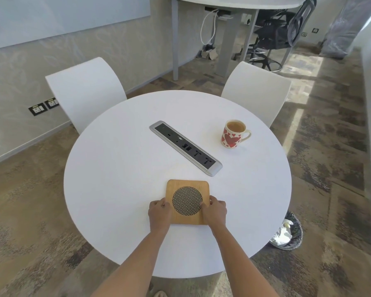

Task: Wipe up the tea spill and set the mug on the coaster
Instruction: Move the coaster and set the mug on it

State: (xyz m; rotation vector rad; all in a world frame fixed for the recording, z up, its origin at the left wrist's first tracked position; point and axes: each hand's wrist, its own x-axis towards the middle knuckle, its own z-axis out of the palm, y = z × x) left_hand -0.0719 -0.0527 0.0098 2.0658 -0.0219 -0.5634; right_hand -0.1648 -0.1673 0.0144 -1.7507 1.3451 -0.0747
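A square wooden coaster (187, 187) with a round woven metal centre lies flat near the front of the round white table (120, 168). My left hand (159, 213) grips its left edge and my right hand (215, 211) grips its right edge. A white mug with red hearts (232, 135), full of milky tea, stands upright at the table's far right, handle pointing right, well apart from both hands. I see no spill and no cloth on the tabletop.
A silver and black power socket strip (185, 147) runs diagonally across the table's middle, between coaster and mug. Two white chairs (84, 91) (257, 91) stand at the far side. A lined bin (287, 232) sits on the carpet at right.
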